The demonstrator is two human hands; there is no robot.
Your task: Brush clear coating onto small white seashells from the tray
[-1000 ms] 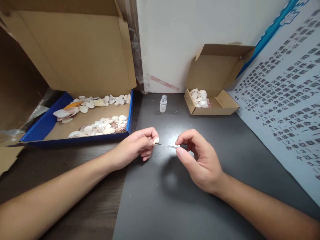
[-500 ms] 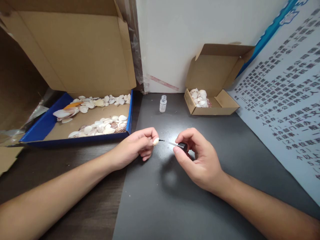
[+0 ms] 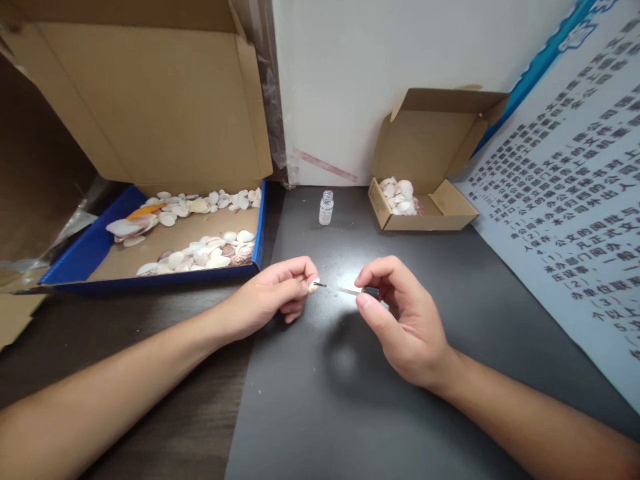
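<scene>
A small pale seashell (image 3: 313,287) is pinched between the thumb and fingers of my left hand (image 3: 280,287). My right hand (image 3: 400,320) grips the black cap of a brush applicator (image 3: 371,292). Its thin clear stem points left, and the dark bristle tip lies against the shell's right side. Behind both hands, a small clear glass bottle (image 3: 326,209) with a white label stands uncapped on the dark grey mat (image 3: 310,413).
At the left, an open blue-sided cardboard box (image 3: 165,235) holds several shells in two groups. A smaller open cardboard box (image 3: 430,223) with white shells stands at the back right. A printed sheet (image 3: 575,200) slants along the right; a white panel (image 3: 360,87) rises behind.
My right hand has shifted slightly right with the brush applicator. The shell in my left hand has turned a little, and the bristles now overlap its edge.
</scene>
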